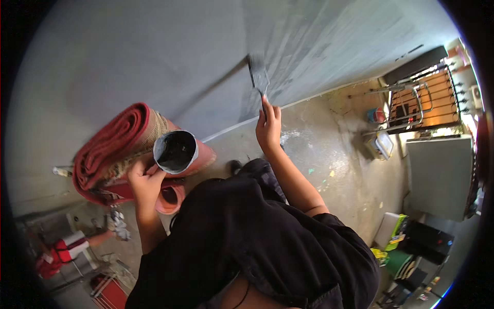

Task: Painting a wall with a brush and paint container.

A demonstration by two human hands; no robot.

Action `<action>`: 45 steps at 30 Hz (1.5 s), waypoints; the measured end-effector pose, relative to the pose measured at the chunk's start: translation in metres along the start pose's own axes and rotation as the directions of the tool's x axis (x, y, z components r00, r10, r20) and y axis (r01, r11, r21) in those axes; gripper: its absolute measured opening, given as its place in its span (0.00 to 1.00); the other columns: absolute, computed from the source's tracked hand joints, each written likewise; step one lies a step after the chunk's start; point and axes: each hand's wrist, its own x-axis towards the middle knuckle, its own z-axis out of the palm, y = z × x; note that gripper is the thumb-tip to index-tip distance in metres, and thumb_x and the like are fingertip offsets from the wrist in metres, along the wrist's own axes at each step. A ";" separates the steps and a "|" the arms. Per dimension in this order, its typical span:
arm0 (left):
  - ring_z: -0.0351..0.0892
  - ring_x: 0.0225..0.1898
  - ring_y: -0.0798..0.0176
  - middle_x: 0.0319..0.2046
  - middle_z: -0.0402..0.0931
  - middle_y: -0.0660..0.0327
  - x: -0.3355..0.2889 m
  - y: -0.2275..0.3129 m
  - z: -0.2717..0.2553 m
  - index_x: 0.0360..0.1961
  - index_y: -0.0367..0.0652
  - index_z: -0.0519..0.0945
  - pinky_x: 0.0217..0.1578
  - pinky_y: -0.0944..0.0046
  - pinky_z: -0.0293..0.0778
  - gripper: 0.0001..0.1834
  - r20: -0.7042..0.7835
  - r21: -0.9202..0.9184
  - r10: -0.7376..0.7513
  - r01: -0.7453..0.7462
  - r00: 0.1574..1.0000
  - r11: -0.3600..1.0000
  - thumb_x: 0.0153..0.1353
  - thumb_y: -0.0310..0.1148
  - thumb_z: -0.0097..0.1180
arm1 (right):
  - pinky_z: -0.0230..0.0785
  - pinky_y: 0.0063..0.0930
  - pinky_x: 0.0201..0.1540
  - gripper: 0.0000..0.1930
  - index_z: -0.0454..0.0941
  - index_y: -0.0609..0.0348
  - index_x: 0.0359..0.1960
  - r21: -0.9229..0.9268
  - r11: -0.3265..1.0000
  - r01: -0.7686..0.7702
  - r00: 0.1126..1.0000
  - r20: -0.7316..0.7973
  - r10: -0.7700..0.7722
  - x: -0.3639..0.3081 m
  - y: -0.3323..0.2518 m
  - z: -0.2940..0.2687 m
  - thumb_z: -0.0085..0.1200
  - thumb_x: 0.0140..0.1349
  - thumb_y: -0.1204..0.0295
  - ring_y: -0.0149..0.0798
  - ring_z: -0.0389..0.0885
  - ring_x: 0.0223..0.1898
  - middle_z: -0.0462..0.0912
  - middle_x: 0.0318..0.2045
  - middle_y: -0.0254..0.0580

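My right hand [269, 129] is closed around the handle of a flat paintbrush [259, 77]. Its grey-coated bristles meet, or nearly meet, a grey wall [149, 62]; touch is hard to tell. Darker streaks fan out over the wall to the right of the brush, and a long shadow falls to its left. On the left, my left hand [144, 185] grips a small round cup [158, 150] by its side. The cup has a pale, paint-smeared rim and dark grey paint inside. Just behind the cup stands a rolled red carpet [110, 154].
A concrete floor [355, 180] with paint flecks runs along the wall. At the right are a metal walking frame [419, 103], a bucket [375, 115], a plastic container [382, 145] and a grey panel [440, 175]. Another person [62, 251] in red is at lower left.
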 end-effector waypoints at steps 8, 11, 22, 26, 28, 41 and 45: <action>0.81 0.37 0.69 0.36 0.84 0.59 0.020 0.040 0.007 0.40 0.32 0.83 0.41 0.66 0.76 0.18 0.005 0.037 0.014 -0.014 1.000 0.999 0.46 0.18 0.71 | 0.71 0.36 0.43 0.26 0.74 0.51 0.64 -0.044 0.997 -0.065 0.997 -0.035 0.064 -0.036 0.005 -0.030 0.52 0.63 0.83 0.50 0.75 0.37 0.72 0.36 0.50; 0.81 0.38 0.69 0.36 0.84 0.60 0.024 0.044 0.022 0.41 0.32 0.83 0.41 0.67 0.77 0.18 0.018 -0.027 0.030 -0.029 0.999 0.999 0.46 0.18 0.71 | 0.70 0.33 0.43 0.27 0.76 0.51 0.62 0.047 0.996 0.078 0.978 -0.196 -0.067 0.018 -0.036 -0.040 0.55 0.60 0.84 0.48 0.73 0.36 0.71 0.37 0.48; 0.82 0.38 0.68 0.35 0.84 0.59 0.024 0.069 0.040 0.40 0.30 0.82 0.44 0.65 0.78 0.18 0.050 0.020 0.152 -0.153 0.987 0.988 0.45 0.18 0.72 | 0.73 0.38 0.40 0.25 0.78 0.43 0.60 0.048 0.999 -0.006 1.000 0.003 0.006 0.000 -0.006 -0.026 0.55 0.62 0.83 0.49 0.76 0.35 0.71 0.38 0.48; 0.82 0.38 0.67 0.35 0.84 0.59 0.018 0.060 0.039 0.41 0.29 0.83 0.44 0.64 0.78 0.19 0.006 -0.057 0.071 -0.070 0.997 0.996 0.45 0.17 0.72 | 0.72 0.34 0.40 0.26 0.77 0.44 0.61 0.057 0.998 -0.035 0.999 -0.036 0.037 -0.018 -0.012 -0.035 0.56 0.61 0.83 0.47 0.75 0.35 0.70 0.39 0.48; 0.82 0.39 0.67 0.36 0.84 0.58 0.017 0.058 0.042 0.42 0.29 0.82 0.45 0.63 0.78 0.19 0.045 -0.063 0.044 -0.041 0.998 0.997 0.45 0.16 0.72 | 0.72 0.33 0.40 0.27 0.77 0.45 0.61 0.067 0.998 0.003 0.998 -0.068 0.001 0.001 -0.031 -0.042 0.57 0.61 0.84 0.46 0.75 0.34 0.70 0.39 0.47; 0.80 0.34 0.71 0.31 0.84 0.61 0.047 0.079 0.087 0.36 0.32 0.83 0.37 0.68 0.75 0.14 -0.054 -0.036 0.082 -0.084 0.995 0.996 0.47 0.21 0.72 | 0.70 0.34 0.38 0.26 0.78 0.49 0.60 0.055 0.993 0.102 0.991 0.087 -0.106 0.032 -0.005 -0.045 0.56 0.60 0.85 0.46 0.73 0.34 0.71 0.35 0.48; 0.81 0.35 0.70 0.31 0.85 0.60 0.058 0.083 0.094 0.37 0.32 0.84 0.38 0.67 0.76 0.14 -0.062 -0.071 0.021 -0.025 0.998 0.997 0.47 0.21 0.72 | 0.73 0.32 0.37 0.31 0.78 0.44 0.61 0.039 0.994 0.106 0.984 0.140 -0.111 0.024 0.015 -0.072 0.57 0.55 0.87 0.47 0.76 0.35 0.72 0.38 0.48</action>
